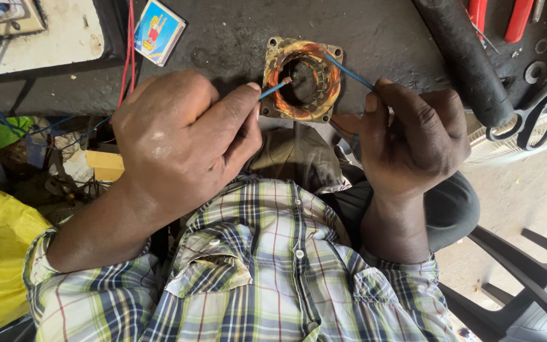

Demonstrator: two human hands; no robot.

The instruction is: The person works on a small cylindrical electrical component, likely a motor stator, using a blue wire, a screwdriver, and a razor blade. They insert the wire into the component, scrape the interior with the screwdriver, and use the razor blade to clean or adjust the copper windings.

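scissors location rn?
In the head view the scissors lie at the far right of the dark bench, black handles toward the person, just right of the black cylinder and beyond the right hand.

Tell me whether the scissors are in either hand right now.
No: the scissors lie on the dark bench at the right, while the left hand and right hand each pinch a blue wire.

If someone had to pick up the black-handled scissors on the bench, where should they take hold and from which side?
Probably by the two finger loops of the black-handled scissors. The loops hang over the dark bench's near edge, open and unobstructed, so fingers could come from the person's side. The blades point away among other tools.
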